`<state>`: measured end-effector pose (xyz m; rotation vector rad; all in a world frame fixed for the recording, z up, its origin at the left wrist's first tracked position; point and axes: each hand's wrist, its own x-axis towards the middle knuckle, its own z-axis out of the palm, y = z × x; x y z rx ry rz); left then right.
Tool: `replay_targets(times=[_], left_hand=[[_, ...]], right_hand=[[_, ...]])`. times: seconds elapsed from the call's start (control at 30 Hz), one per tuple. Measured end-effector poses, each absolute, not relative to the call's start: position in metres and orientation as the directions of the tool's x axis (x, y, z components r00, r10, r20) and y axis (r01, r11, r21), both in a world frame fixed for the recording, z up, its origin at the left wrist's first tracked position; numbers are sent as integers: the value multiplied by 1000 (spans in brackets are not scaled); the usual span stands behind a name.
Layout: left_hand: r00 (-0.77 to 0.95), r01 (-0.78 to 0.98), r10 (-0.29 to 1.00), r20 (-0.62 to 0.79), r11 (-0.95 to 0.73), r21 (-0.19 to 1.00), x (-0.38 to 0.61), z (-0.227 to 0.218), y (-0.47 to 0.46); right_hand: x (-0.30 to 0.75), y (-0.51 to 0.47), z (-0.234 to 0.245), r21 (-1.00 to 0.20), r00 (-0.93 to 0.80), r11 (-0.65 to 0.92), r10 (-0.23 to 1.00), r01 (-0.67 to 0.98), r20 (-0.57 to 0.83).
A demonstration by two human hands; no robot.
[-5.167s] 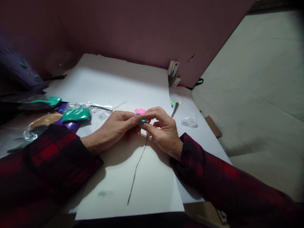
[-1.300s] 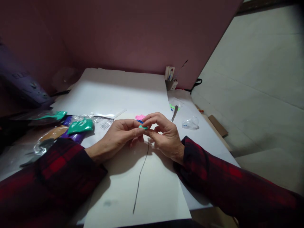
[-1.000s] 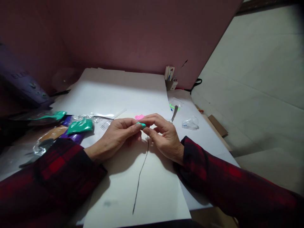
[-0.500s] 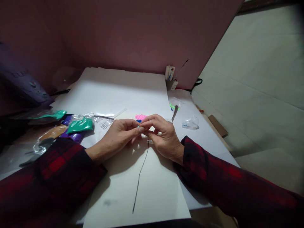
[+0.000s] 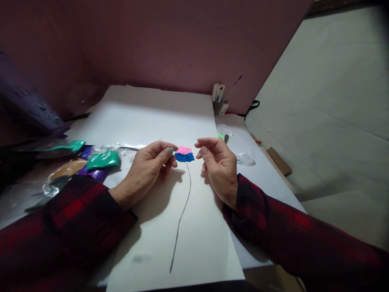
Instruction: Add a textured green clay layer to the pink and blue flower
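Note:
My left hand [image 5: 152, 160] pinches a small bit of teal modelling clay [image 5: 172, 150] between thumb and fingertip, to the left of a coloured patch. My right hand [image 5: 216, 162] hovers on the other side, its thumb and fingers drawn together; whatever they hold is too small or hidden to make out. Between the hands, on a white sheet of paper [image 5: 194, 243], lies textured pink clay [image 5: 184, 149] with layered blue clay [image 5: 184, 157] just below it. A dark drawn line [image 5: 180, 221] curves down the sheet from under the blue.
On the left lie bags of teal clay [image 5: 102, 159], brown clay [image 5: 68, 168] and purple clay [image 5: 95, 174], near dark-handled scissors [image 5: 45, 202]. Large white sheets [image 5: 152, 117] sit behind. At right are a dark tool handle [image 5: 226, 138], clear plastic [image 5: 246, 157] and a pen holder [image 5: 219, 99].
My hands have drawn apart, left hand leftward and right hand rightward. The blue and pink clay between them now shows fully, and the teal bit is in my left fingertips.

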<state>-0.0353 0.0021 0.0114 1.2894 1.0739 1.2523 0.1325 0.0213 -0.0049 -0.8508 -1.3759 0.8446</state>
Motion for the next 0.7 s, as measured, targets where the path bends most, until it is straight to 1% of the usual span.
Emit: replay_targets(times=[0.13, 0.33, 0.5, 0.7], left_hand=[[30, -65, 995, 96, -94, 993, -35, 12, 3], [-19, 2, 994, 112, -112, 994, -38, 11, 4], [-13, -67, 996, 85, -86, 994, -37, 10, 3], [5, -115, 993, 118, -117, 986, -35, 12, 2]], right_hand=[[132, 22, -5, -879, 34, 477, 879, -14, 477], [132, 22, -4, -878, 32, 479, 877, 3, 479], [132, 22, -5, -875, 30, 484, 874, 17, 484], [133, 22, -6, -875, 27, 483, 875, 22, 484]])
